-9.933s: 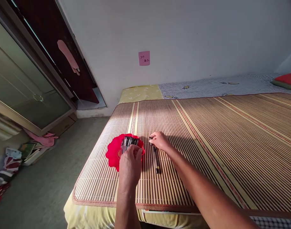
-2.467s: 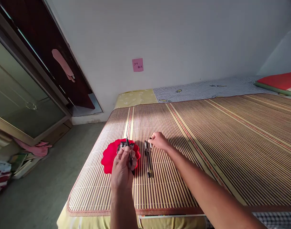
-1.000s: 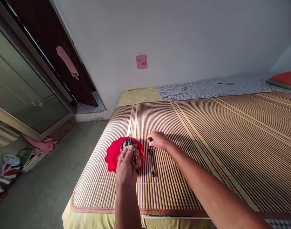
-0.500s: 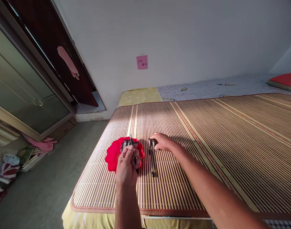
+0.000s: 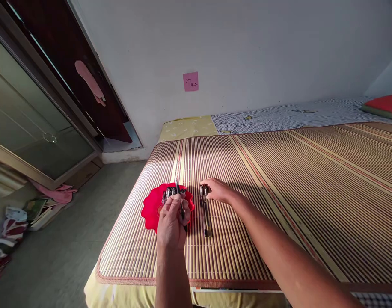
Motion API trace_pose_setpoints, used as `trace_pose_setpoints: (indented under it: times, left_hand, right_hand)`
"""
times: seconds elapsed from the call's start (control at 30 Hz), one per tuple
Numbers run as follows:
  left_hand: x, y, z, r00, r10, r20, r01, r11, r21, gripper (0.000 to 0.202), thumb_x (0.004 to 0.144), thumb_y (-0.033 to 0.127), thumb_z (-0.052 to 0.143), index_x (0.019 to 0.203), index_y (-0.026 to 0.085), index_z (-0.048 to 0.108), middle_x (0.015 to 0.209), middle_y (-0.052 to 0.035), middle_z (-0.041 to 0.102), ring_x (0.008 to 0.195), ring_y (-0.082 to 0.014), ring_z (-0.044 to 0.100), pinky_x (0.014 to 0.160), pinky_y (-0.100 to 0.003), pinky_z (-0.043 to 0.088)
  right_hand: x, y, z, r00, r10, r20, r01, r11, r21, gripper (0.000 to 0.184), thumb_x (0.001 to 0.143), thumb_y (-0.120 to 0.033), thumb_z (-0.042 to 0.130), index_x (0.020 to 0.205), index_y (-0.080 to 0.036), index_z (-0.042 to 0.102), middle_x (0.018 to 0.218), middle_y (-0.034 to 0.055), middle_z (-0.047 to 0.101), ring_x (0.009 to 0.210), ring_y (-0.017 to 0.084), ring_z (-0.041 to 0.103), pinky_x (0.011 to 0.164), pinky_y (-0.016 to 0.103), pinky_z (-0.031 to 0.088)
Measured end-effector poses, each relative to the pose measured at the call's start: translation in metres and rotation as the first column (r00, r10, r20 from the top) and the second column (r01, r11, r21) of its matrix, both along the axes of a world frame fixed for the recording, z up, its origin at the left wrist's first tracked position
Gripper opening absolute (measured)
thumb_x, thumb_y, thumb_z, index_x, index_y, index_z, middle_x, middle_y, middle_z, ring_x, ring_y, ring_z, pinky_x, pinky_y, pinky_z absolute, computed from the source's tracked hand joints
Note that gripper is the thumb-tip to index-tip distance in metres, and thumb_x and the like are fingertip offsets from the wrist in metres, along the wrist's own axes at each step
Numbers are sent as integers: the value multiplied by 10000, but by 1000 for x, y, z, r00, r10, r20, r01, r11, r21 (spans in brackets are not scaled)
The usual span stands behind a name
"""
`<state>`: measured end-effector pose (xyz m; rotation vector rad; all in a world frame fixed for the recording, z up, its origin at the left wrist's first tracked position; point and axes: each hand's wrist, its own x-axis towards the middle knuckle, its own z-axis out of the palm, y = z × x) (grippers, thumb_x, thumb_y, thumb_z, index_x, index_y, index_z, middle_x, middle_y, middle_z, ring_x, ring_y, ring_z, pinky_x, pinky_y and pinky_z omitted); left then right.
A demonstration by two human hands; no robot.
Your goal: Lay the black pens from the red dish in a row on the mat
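Currently, the left hand (image 5: 173, 216) pinches a dark pen (image 5: 177, 187).
The right hand (image 5: 217, 189) curls at two pens' (image 5: 203, 214) cap ends on the mat (image 5: 298, 171), grip unclear; the red scalloped dish (image 5: 150, 209) holds black-capped pens (image 5: 168, 193), partly hidden.

Striped bed mat (image 5: 279, 192), red dish (image 5: 150, 211), pens (image 5: 203, 214)

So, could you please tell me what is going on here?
The person's left hand holds a pen, tip up, by a scalloped red tray with more pens in it. The right hand is at the far ends of the loose pens lying side by side on a striped mat.
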<state>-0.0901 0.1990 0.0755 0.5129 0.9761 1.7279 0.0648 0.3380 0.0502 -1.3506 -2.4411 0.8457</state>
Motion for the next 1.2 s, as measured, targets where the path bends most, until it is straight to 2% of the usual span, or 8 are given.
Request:
trace_pose_setpoints:
  times: [0.27,0.47,0.7,0.87,0.97,1.07,1.13,1.2]
  left_hand:
    - [2,0,2,1000,-8,-14,8,1000,-24,531,582,461,974,870,105,706,609,15,611,456,-55,466,389,-138,291]
    - [2,2,-1,1000,-13,-10,13,1000,-16,512,596,454,966,879,112,712,610,15,614,455,-53,450,387,-139,288]
    - [0,4,-11,1000,-24,1,24,1000,3,437,698,440,919,911,118,714,630,16,625,455,-45,457,398,-130,293]
    - [1,5,-11,999,-39,-12,39,999,10,447,684,443,930,887,123,693,630,28,613,440,-40,457,389,-131,276]
    - [2,5,-9,998,-60,-32,60,998,4,460,656,452,942,844,140,659,620,37,607,431,-37,445,389,-130,267]
    - [6,5,-8,992,-101,-79,101,995,-9,472,641,450,951,818,165,618,626,39,613,440,-45,446,399,-138,291]
    - [12,5,-8,986,-116,-118,116,993,-5,465,652,438,950,819,177,603,643,39,619,459,-53,465,415,-148,318]
    - [22,6,-9,983,-104,-148,107,994,11,447,660,406,951,829,186,601,650,46,618,473,-57,476,439,-156,340]
  right_hand:
    - [1,4,-6,999,26,-27,-25,999,28,408,722,26,684,1080,-164,736,1082,73,701,993,227,641,799,287,448]
    - [3,7,-13,999,3,-44,-2,1000,21,500,720,-6,729,1196,-156,711,1179,99,689,1048,244,645,833,309,468]
    - [3,6,-13,998,0,-66,2,1000,26,512,728,19,712,1204,-170,716,1198,91,702,1092,247,647,897,335,476]
    - [3,6,-11,997,-33,-73,34,999,4,581,710,39,736,1251,-173,710,1269,107,699,1146,268,657,941,367,505]
    - [8,2,-4,991,-71,-112,72,997,7,573,791,-11,733,1340,-162,669,1394,150,651,1203,277,656,988,405,524]
    - [19,-14,8,913,-109,-393,107,994,-26,371,951,-140,644,1321,-144,673,1374,162,675,1181,242,684,1001,422,554]
    - [28,-32,18,790,-123,-601,84,992,-92,255,1004,-243,606,1211,-149,722,1222,139,743,1046,214,728,935,406,593]
    - [36,-55,27,687,-143,-712,47,987,-152,255,1014,-340,602,1120,-162,750,1103,117,763,931,195,738,859,379,611]
